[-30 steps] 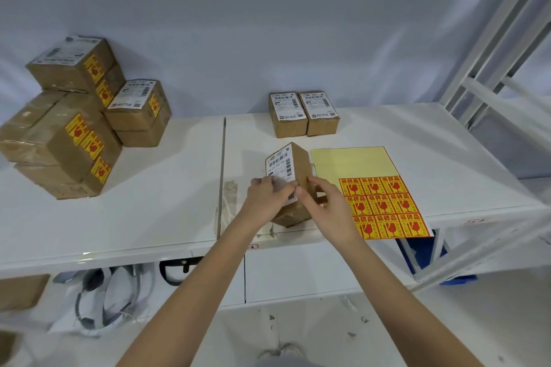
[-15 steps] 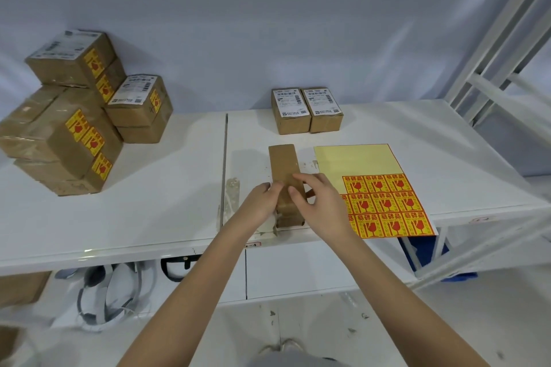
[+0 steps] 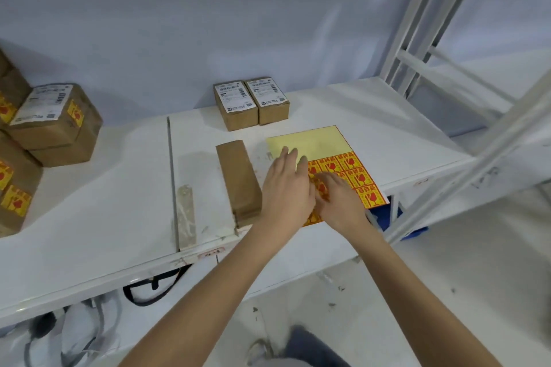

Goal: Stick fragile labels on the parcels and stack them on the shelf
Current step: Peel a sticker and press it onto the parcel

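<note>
A brown parcel (image 3: 239, 178) stands on its side on the white shelf (image 3: 119, 188), plain face up, with no hand on it. Right of it lies a yellow sticker sheet (image 3: 316, 141) with red-and-orange fragile labels (image 3: 356, 177) on its near half. My left hand (image 3: 287, 188) rests flat on the sheet's left part, fingers spread. My right hand (image 3: 338, 201) lies on the labels with its fingertips pinching at one label; whether it has come loose is hidden. Two more parcels (image 3: 252, 103) with white shipping labels sit at the back.
A stack of labelled parcels (image 3: 50, 125) fills the shelf's left side. White rack uprights (image 3: 447, 27) rise at the right. A strip of tape (image 3: 186, 214) lies by the seam between shelf boards. A blue bin (image 3: 387, 219) sits below the shelf at the right.
Both hands let go of the brown parcel, which now rests on its side, and moved right onto the sticker sheet. The camera view shifted right.
</note>
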Tool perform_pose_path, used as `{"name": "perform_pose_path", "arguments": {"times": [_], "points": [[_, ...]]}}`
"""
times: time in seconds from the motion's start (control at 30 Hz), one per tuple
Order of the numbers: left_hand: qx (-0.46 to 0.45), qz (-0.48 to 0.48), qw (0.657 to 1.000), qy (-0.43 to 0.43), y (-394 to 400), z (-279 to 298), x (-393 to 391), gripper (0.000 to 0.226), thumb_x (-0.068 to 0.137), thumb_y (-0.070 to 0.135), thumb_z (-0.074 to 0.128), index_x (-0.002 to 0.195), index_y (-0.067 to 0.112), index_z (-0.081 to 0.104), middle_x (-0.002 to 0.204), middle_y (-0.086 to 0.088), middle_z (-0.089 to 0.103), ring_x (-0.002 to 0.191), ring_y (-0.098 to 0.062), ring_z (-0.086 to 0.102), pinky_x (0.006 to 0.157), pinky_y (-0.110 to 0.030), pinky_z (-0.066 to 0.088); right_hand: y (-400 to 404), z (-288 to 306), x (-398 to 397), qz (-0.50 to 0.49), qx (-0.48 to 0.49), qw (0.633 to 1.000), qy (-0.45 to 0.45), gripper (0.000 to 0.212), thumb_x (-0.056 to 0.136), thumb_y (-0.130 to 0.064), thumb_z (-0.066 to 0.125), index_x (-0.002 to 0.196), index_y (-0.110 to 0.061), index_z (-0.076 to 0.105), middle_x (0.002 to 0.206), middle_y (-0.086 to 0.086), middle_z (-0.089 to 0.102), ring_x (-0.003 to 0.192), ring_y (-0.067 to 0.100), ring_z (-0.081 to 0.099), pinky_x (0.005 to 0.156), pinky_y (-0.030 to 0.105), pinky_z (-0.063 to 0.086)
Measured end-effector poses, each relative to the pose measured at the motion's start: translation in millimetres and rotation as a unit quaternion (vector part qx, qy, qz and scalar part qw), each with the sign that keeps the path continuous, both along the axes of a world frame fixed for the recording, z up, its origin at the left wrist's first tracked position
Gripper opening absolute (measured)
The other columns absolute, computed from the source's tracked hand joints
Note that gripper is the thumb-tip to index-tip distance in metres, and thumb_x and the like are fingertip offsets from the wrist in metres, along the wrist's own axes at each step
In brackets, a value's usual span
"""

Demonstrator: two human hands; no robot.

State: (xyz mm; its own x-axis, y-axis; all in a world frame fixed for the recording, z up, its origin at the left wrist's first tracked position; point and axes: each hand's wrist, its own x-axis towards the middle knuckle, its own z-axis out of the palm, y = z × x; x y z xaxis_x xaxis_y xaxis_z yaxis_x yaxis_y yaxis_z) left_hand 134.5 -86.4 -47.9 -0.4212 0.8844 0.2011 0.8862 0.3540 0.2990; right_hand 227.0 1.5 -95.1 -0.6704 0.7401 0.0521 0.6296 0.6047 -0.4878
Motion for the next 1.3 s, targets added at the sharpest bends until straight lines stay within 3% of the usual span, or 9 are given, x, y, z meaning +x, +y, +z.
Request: {"name": "perform_pose_path", "arguments": {"times": [0.17, 0.33, 0.53, 0.6, 0.7, 0.87, 1.07, 1.2, 1.3], "points": [[-0.126, -0.016, 0.990, -0.058, 24, -36, 23, 0.050, 0.098, 0.022, 0.035, 0.146, 0.007, 0.025, 0.156, -0.010, 0.016, 0.146, -0.025, 0.007, 0.117, -0.038, 0.014, 16, -10, 23, -0.012, 0.020, 0.999, -0.042, 0.044, 0.093, -0.026, 0.048, 0.136, -0.016, 0.046, 0.146, 0.003, 0.041, 0.137, 0.024, 0.032, 0.107, 0.044, 0.032], [-0.084, 0.043, 0.994, -0.046, 38, -68, 23, 0.039, 0.094, 0.024, 0.040, 0.131, 0.012, 0.045, 0.140, -0.005, 0.038, 0.130, -0.022, 0.036, 0.105, -0.033, 0.031, 41, -17, 35, 0.032, 0.025, 0.997, -0.059, 0.050, 0.092, -0.034, 0.044, 0.140, -0.019, 0.042, 0.151, 0.000, 0.034, 0.142, 0.020, 0.022, 0.112, 0.040, 0.023], [-0.030, 0.089, 0.994, -0.063, 49, -74, 38, 0.039, 0.090, 0.019, 0.047, 0.128, 0.013, 0.052, 0.136, -0.002, 0.045, 0.123, -0.020, 0.042, 0.102, -0.031, 0.033, 64, -30, 42, 0.180, 0.066, 0.978, -0.082, 0.077, 0.080, -0.055, 0.015, 0.143, -0.019, 0.039, 0.155, 0.001, 0.025, 0.146, 0.019, 0.012, 0.117, 0.042, 0.010], [-0.021, 0.132, 0.987, -0.087, 57, -70, 38, 0.038, 0.090, 0.019, 0.050, 0.127, 0.013, 0.053, 0.133, -0.003, 0.048, 0.121, -0.021, 0.043, 0.102, -0.031, 0.033, 70, -36, 46, 0.216, 0.092, 0.968, -0.093, 0.077, 0.080, -0.059, 0.021, 0.142, -0.016, 0.041, 0.153, 0.005, 0.031, 0.144, 0.023, 0.021, 0.116, 0.048, 0.015], [-0.010, 0.242, 0.962, -0.124, 69, -61, 33, 0.042, 0.090, 0.021, 0.055, 0.130, 0.011, 0.050, 0.130, -0.010, 0.045, 0.122, -0.026, 0.041, 0.101, -0.035, 0.034, 77, -45, 55, 0.239, 0.123, 0.959, -0.092, 0.071, 0.083, -0.060, 0.035, 0.134, -0.014, 0.051, 0.144, 0.009, 0.045, 0.135, 0.027, 0.039, 0.108, 0.052, 0.032], [0.082, 0.370, 0.876, -0.299, 90, -44, 15, 0.052, 0.081, 0.018, 0.066, 0.127, 0.004, 0.047, 0.127, -0.018, 0.044, 0.114, -0.032, 0.049, 0.095, -0.042, 0.045, 82, -53, 63, 0.252, 0.117, 0.959, -0.052, 0.070, 0.092, -0.065, 0.023, 0.140, -0.017, 0.041, 0.150, 0.007, 0.036, 0.141, 0.026, 0.028, 0.113, 0.043, 0.012], [0.144, 0.420, 0.767, -0.463, 90, -35, -7, 0.045, 0.072, 0.010, 0.075, 0.109, -0.002, 0.051, 0.105, -0.014, 0.060, 0.092, -0.027, 0.061, 0.070, -0.033, 0.051, 84, -56, 69, 0.251, 0.114, 0.961, -0.020, 0.062, 0.095, -0.057, 0.024, 0.135, -0.016, 0.048, 0.146, 0.007, 0.043, 0.138, 0.026, 0.034, 0.112, 0.043, 0.014], [0.114, 0.368, 0.757, -0.528, 82, -35, -4, 0.028, 0.073, 0.007, 0.077, 0.096, 0.007, 0.060, 0.098, -0.007, 0.066, 0.081, -0.019, 0.062, 0.056, -0.023, 0.049, 82, -50, 69, 0.238, 0.094, 0.967, -0.013, 0.069, 0.096, -0.057, 0.012, 0.129, -0.014, 0.054, 0.140, 0.004, 0.050, 0.133, 0.024, 0.043, 0.115, 0.041, 0.020], [0.145, 0.331, 0.758, -0.544, 79, -31, 5, 0.025, 0.075, 0.005, 0.075, 0.097, 0.009, 0.064, 0.093, -0.005, 0.066, 0.069, -0.012, 0.061, 0.044, -0.016, 0.046, 79, -43, 71, 0.238, 0.071, 0.969, 0.003, 0.065, 0.094, -0.056, 0.020, 0.133, -0.014, 0.051, 0.142, 0.003, 0.047, 0.134, 0.023, 0.040, 0.113, 0.043, 0.024]]}}
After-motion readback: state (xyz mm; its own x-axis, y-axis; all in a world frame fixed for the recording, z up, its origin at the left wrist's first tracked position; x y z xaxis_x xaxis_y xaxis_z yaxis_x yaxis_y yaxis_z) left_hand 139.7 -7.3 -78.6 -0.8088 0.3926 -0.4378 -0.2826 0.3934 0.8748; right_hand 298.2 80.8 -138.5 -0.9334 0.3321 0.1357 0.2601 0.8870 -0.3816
